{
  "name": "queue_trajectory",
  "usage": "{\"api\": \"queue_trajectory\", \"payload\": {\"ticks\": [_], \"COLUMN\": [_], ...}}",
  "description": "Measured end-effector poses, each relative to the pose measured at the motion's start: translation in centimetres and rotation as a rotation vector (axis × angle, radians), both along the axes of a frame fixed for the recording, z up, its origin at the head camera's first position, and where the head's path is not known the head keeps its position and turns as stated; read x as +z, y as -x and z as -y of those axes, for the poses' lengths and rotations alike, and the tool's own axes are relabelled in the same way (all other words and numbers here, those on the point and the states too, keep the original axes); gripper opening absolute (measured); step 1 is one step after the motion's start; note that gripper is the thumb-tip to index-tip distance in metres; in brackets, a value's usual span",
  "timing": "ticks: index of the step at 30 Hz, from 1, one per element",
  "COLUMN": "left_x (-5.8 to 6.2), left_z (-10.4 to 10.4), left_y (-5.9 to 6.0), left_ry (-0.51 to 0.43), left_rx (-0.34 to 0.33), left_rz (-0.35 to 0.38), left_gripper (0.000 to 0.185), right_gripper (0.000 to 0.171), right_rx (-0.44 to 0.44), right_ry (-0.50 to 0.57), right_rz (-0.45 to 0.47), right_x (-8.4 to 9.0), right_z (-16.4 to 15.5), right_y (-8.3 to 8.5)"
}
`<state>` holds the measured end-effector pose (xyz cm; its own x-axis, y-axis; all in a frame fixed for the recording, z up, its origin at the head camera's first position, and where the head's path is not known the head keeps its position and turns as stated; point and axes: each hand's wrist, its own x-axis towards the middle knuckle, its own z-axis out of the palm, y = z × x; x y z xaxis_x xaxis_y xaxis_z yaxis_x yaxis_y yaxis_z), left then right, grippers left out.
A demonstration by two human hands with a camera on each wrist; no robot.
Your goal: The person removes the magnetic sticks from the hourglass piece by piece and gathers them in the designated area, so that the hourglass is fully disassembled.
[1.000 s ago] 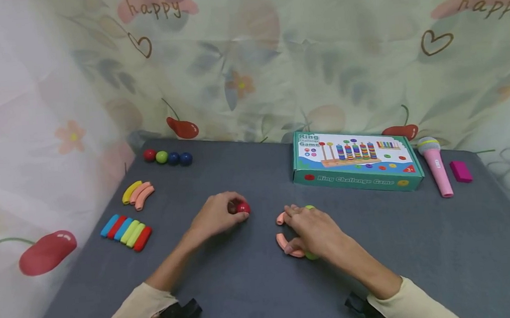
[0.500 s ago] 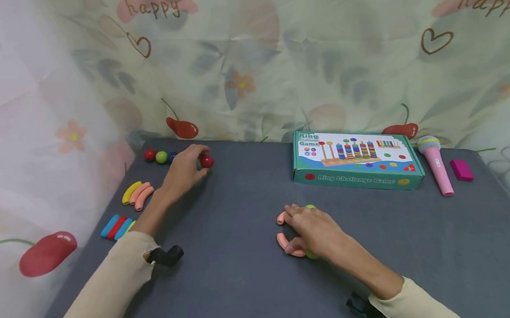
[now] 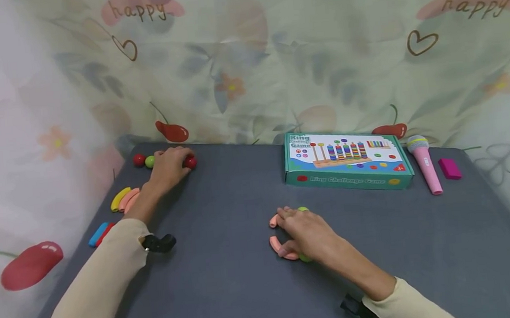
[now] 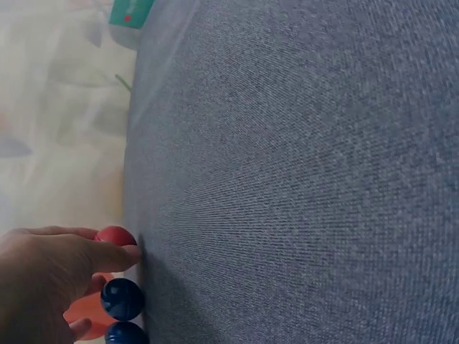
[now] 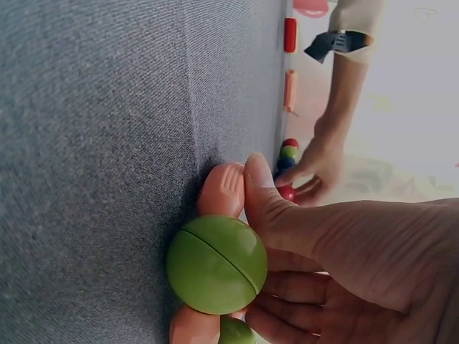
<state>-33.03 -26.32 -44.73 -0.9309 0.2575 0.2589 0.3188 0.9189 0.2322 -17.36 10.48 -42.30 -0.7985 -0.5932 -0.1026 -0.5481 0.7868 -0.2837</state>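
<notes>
My left hand (image 3: 171,164) reaches to the table's far left and pinches a red ball (image 3: 190,161) at the right end of a row of balls. The left wrist view shows that red ball (image 4: 115,236) under my fingertips (image 4: 125,254), next to two dark blue balls (image 4: 122,298). My right hand (image 3: 293,231) lies cupped over a small cluster near the table's middle. Its thumb (image 5: 259,192) touches a pink curved piece (image 5: 222,189), and the fingers curl beside a green ball (image 5: 217,264).
A red ball (image 3: 138,160) and a green ball (image 3: 149,162) begin the row. Yellow and pink curved pieces (image 3: 123,198) and coloured bars (image 3: 99,233) lie along the left edge. A teal game box (image 3: 345,162), a pink microphone (image 3: 422,163) and a magenta block (image 3: 449,168) lie at the far right.
My left hand carried the red ball from the table's middle to the far-left row of balls and lowered it there. My right hand stayed on the cluster.
</notes>
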Motion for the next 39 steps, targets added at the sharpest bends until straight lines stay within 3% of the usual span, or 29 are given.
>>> {"api": "queue_trajectory", "payload": {"ticks": [6,10,13,17,20,22,26,29,31,34,39], "left_x": [-0.4,-0.6,-0.5,0.0,0.6,0.9,1.2,1.0,0.9,0.6,0.3], "left_z": [0.2,0.4,0.7,0.0,-2.7,-5.5,-11.7,-15.3,-17.0,-18.5,-19.6], "left_y": [0.0,0.0,-0.5,-1.7,-3.3,-4.8,-7.5,-9.0,-9.7,-10.2,-10.4], "left_ry": [0.006,0.008,0.009,0.032,0.01,-0.053,-0.171,-0.184,-0.168,-0.127,-0.082], "left_rx": [0.004,0.005,0.002,0.001,-0.051,-0.131,-0.341,-0.434,-0.449,-0.439,-0.417], "left_rz": [-0.012,-0.007,-0.003,-0.051,-0.083,-0.043,0.144,0.268,0.33,0.392,0.413], "left_gripper": [0.033,0.033,0.037,0.047,0.05,0.047,0.038,0.036,0.037,0.034,0.022], "right_gripper": [0.057,0.059,0.063,0.059,0.055,0.055,0.056,0.052,0.053,0.052,0.058], "right_rx": [0.019,0.001,-0.012,0.005,0.016,0.016,0.003,-0.053,-0.12,-0.207,-0.216], "right_ry": [0.01,0.013,0.006,0.007,0.025,0.047,0.12,0.142,0.106,0.04,0.038], "right_rz": [-0.056,-0.029,-0.002,-0.014,-0.014,0.008,0.024,-0.026,-0.037,0.023,0.124], "right_x": [-0.2,-0.2,-0.2,-0.2,-0.1,0.0,0.6,1.3,1.7,1.8,1.0], "right_z": [0.1,0.2,0.4,0.6,0.4,0.1,-1.1,-2.3,-3.0,-3.8,-4.3], "right_y": [-0.1,-0.1,0.0,0.3,0.5,0.6,1.0,1.4,1.7,2.0,2.1]}}
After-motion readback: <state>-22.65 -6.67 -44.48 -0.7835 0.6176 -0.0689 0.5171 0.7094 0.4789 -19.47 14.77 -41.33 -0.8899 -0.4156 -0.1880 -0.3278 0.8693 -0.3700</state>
